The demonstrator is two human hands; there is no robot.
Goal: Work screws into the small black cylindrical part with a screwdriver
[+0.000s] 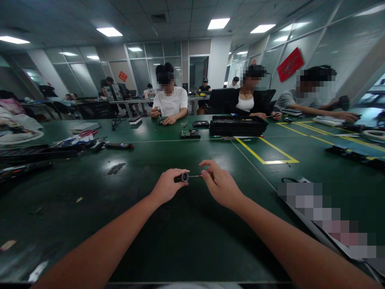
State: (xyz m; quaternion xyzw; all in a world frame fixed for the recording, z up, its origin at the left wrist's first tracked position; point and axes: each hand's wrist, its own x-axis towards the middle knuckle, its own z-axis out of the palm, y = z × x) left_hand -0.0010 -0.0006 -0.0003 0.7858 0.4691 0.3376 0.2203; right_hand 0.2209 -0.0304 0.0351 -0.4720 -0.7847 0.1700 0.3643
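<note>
My left hand [169, 185] is closed around a small black cylindrical part [181, 177]; its round, ringed end faces me. From the right, my right hand [219, 181] grips a screwdriver [196, 176]. Its thin metal shaft runs level to the side of the cylinder, and a bit of red handle shows at my fingertips. Whether the tip sits in a screw is too small to make out. Both hands are held over the green tabletop [180, 249], near its middle.
Tools, including red-handled scissors [88, 133], lie at the left. Ahead are a hard drive [190, 133] and a long black housing [239, 125]. Yellow tape [281, 162] marks the table; a partly blurred sheet [319, 216] lies right. Co-workers [171, 102] sit opposite.
</note>
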